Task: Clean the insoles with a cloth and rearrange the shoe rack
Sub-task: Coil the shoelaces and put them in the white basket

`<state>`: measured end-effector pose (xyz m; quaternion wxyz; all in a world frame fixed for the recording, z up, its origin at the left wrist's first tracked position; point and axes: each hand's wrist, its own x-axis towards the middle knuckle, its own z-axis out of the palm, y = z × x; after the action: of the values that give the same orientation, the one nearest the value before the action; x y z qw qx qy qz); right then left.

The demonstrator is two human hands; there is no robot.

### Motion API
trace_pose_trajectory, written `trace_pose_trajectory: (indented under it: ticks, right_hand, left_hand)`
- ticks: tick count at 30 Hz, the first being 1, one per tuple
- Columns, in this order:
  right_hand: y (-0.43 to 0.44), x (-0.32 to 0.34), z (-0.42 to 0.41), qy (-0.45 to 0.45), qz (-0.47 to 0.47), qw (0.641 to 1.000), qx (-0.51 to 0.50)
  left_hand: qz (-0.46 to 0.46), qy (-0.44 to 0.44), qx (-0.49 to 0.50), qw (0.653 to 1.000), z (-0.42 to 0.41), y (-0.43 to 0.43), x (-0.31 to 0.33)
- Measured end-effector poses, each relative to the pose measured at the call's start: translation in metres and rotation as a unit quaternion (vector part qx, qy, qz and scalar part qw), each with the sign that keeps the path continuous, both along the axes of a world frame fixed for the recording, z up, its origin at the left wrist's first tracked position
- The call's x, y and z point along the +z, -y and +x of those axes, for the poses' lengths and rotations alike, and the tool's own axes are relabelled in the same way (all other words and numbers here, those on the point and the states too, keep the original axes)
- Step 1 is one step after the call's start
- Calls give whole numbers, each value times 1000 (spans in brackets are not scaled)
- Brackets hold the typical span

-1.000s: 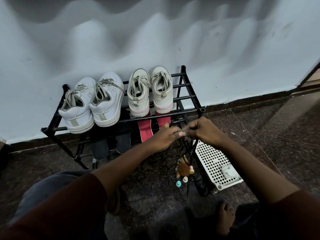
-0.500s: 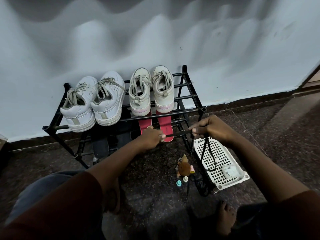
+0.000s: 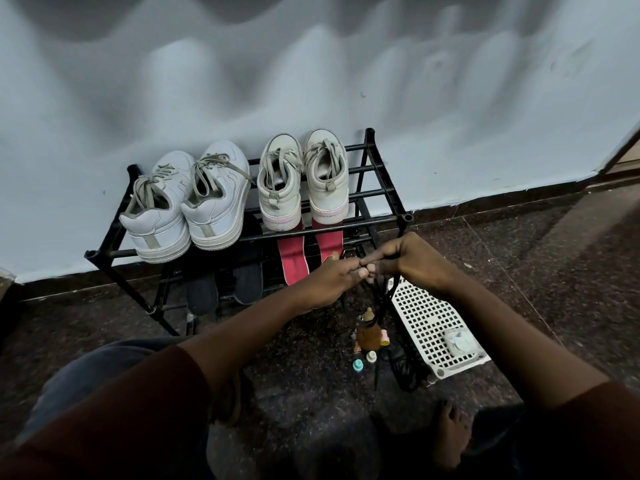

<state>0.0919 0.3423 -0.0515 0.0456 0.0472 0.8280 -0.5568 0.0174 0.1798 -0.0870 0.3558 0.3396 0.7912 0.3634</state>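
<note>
Presently, the left hand (image 3: 330, 278) and right hand (image 3: 412, 261) are meeting fingertip to fingertip just in front of the shoe rack (image 3: 377, 220), near its right front corner. Both are curling their fingers in a fine pinch. They appear to be gripping a thin dark cord (image 3: 378, 299) that is hanging below them, though it is blending into the dark floor.

Neither hand is touching an insole. The red insoles (image 3: 293, 261) are lying flat on the lower tier beneath the grey sneakers (image 3: 280, 192), with their heel ends projecting forward past the front bar. The dark insoles (image 3: 202, 294) are lying likewise under the white sneakers (image 3: 214, 202), reaching further out towards the floor.

Assessment of handling: the insoles are looking thin, light and pliable, probably foam with a fabric face, so they are likely to be bending under a wiping stroke unless backed by a palm or laid flat. The projecting heel end is offering the obvious hold, pinched across its thickness and drawn straight forward so it is not snagging on the bars. There is little risk of breakage.

A small pale lump (image 3: 459, 341) is sitting on the white perforated tray (image 3: 426, 317) beside the rack. Whether it is the cloth cannot be determined.
</note>
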Motion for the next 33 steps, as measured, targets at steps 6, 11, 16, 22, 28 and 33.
trace_pose_trajectory:
  ticks: [6,11,16,22,28,33]
  right_hand:
    - [-3,3,1,14,-17,1000,-22]
    - [-13,0,1,44,32,998,-20]
    - [-22,0,2,48,42,997,-34]
    - [-13,-2,-2,14,53,998,-30]
    - [2,-4,-4,7,61,998,0]
    - [4,-7,-2,-3,27,1000,-7]
  left_hand:
    - [8,5,21,1000,-4,2,4]
    - [-70,-17,20,997,-15,10,2]
    - [-197,-104,-15,975,-26,17,-5]
    - [-122,-32,-6,992,-18,15,-3]
    - [5,36,1,999,-5,5,12]
    - [1,79,39,996,-7,2,9]
